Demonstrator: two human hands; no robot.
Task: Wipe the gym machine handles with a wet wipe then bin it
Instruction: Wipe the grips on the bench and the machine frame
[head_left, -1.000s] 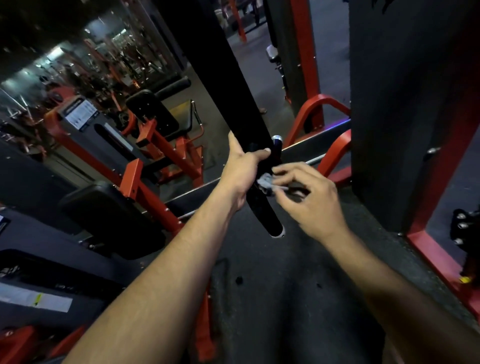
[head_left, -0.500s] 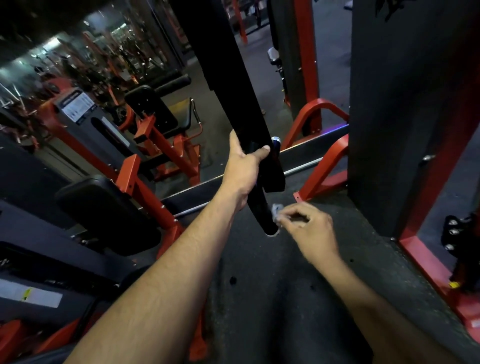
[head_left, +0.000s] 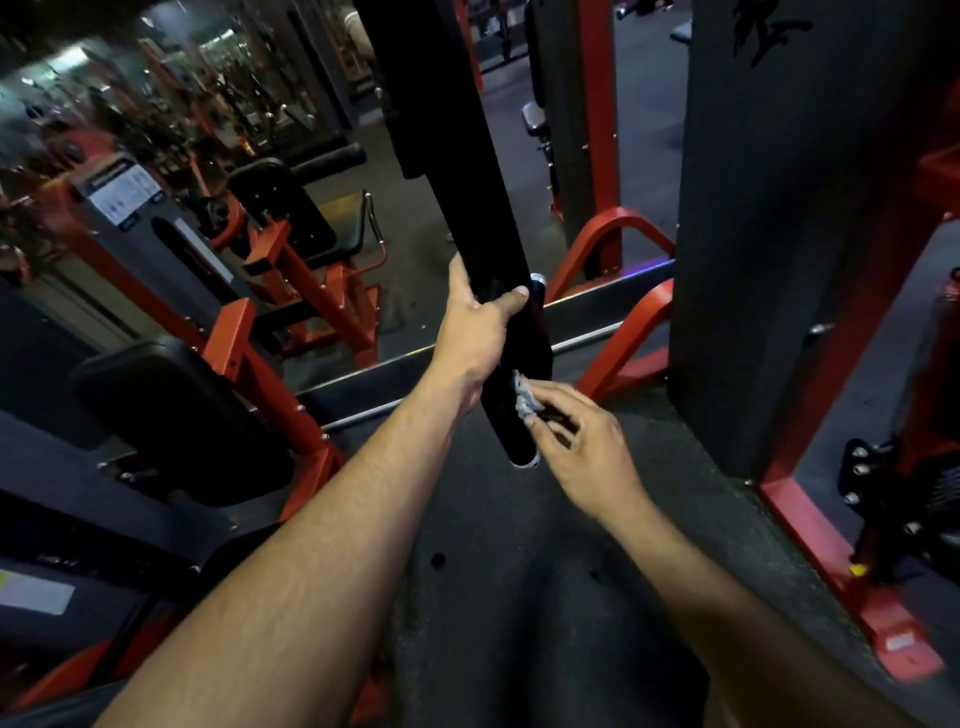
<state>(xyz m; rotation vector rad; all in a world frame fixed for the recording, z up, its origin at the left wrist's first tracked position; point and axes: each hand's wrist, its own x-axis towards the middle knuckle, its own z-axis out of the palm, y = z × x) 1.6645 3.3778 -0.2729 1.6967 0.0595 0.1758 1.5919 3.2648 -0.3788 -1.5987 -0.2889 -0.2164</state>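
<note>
The black handle (head_left: 511, 410) is gripped near its upper part by the left hand (head_left: 475, 332), fingers and thumb curled round it. Just below, the crumpled wet wipe (head_left: 523, 397) is pinched in the fingertips of the right hand (head_left: 582, 447) and pressed against the handle's side. Wiping is judged under way; other handles and the binning remain, and no bin is seen.
</note>
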